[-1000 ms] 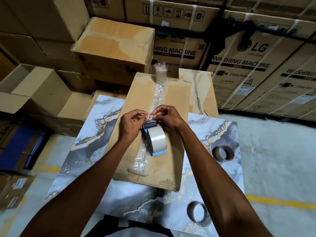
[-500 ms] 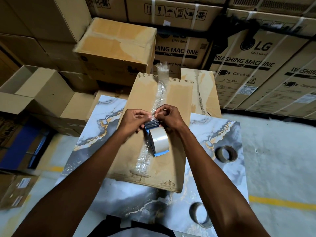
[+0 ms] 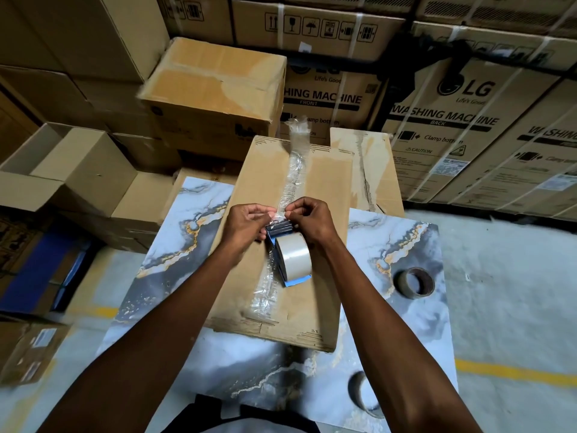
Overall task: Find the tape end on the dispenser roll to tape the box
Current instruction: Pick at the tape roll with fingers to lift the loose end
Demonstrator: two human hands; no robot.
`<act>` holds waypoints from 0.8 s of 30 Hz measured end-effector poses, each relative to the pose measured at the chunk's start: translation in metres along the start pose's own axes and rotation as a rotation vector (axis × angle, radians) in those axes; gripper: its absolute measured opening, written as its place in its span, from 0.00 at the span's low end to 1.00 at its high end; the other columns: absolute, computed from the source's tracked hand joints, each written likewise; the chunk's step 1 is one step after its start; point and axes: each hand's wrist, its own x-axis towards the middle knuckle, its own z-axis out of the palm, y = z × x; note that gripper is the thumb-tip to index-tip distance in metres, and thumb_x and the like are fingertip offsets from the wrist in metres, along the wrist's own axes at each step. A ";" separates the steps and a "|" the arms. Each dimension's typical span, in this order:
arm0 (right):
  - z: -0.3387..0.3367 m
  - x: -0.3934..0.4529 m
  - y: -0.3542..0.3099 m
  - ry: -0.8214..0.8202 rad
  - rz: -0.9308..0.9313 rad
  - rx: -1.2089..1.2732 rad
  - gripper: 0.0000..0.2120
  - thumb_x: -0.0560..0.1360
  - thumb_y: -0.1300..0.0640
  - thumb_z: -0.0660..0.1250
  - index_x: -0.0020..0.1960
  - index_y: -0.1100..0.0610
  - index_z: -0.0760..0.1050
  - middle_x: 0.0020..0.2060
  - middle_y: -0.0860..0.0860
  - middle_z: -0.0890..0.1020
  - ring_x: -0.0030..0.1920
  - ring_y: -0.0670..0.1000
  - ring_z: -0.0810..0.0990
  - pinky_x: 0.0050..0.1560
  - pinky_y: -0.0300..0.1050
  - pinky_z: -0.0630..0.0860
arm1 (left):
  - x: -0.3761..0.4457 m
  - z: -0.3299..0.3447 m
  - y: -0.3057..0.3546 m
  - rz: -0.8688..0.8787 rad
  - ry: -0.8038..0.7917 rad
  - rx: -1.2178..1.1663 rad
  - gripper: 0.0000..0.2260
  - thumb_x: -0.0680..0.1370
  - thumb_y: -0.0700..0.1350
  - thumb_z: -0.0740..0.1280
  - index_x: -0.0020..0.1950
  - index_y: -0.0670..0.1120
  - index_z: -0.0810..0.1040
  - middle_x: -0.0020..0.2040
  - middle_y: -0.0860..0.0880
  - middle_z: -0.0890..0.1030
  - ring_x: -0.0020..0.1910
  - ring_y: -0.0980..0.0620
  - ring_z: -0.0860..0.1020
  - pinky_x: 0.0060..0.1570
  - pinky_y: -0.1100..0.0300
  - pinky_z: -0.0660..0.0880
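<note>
A flat cardboard box lies on the marble-patterned table, with a crinkled strip of clear tape running along its middle seam. On the box stands a blue tape dispenser holding a roll of pale tape. My left hand and my right hand meet at the dispenser's front end. Their fingertips pinch the clear tape just above its dark cutter. The tape's exact end is hidden between my fingers.
Two brown tape rolls lie on the table, one at the right, one near the front edge. Open cartons and a sealed box stand at the left and back. Washing machine cartons line the far wall.
Both hands stay at the dispenser's front, fingers shifting slightly on the tape. The camera has tilted a little; the dispenser and box have not moved.
</note>
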 end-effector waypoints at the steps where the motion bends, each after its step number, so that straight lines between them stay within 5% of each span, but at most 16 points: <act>1: 0.000 -0.001 0.001 0.007 0.003 0.007 0.08 0.74 0.71 0.72 0.42 0.59 0.82 0.29 0.52 0.81 0.29 0.48 0.77 0.35 0.43 0.76 | 0.000 0.000 0.000 -0.008 0.006 -0.008 0.03 0.79 0.39 0.76 0.51 0.42 0.88 0.38 0.47 0.88 0.25 0.57 0.74 0.27 0.64 0.75; 7: -0.003 -0.006 -0.002 0.026 0.029 0.079 0.07 0.73 0.70 0.73 0.43 0.60 0.83 0.34 0.57 0.84 0.36 0.55 0.83 0.44 0.51 0.80 | 0.004 0.003 -0.003 -0.023 0.035 -0.016 0.01 0.80 0.40 0.75 0.50 0.43 0.87 0.35 0.51 0.88 0.24 0.58 0.74 0.28 0.63 0.76; 17: -0.015 -0.031 -0.002 0.245 0.074 0.065 0.07 0.76 0.65 0.71 0.42 0.57 0.83 0.36 0.54 0.85 0.35 0.50 0.81 0.39 0.47 0.78 | 0.021 0.015 0.002 -0.034 -0.060 0.055 0.03 0.76 0.46 0.80 0.46 0.48 0.88 0.41 0.49 0.90 0.38 0.49 0.84 0.43 0.53 0.82; 21: -0.023 -0.056 -0.001 0.348 0.097 0.063 0.08 0.78 0.55 0.71 0.42 0.57 0.80 0.34 0.54 0.82 0.30 0.49 0.77 0.34 0.43 0.75 | 0.022 0.016 0.006 -0.003 -0.134 0.082 0.03 0.77 0.45 0.79 0.49 0.51 0.89 0.43 0.50 0.90 0.40 0.50 0.85 0.43 0.54 0.84; 24: -0.018 -0.080 -0.001 0.369 0.127 -0.065 0.19 0.77 0.41 0.70 0.46 0.58 0.81 0.39 0.54 0.85 0.35 0.47 0.79 0.42 0.44 0.75 | 0.020 0.014 0.006 0.008 -0.172 0.071 0.04 0.77 0.44 0.79 0.50 0.52 0.89 0.43 0.50 0.90 0.37 0.52 0.83 0.42 0.56 0.83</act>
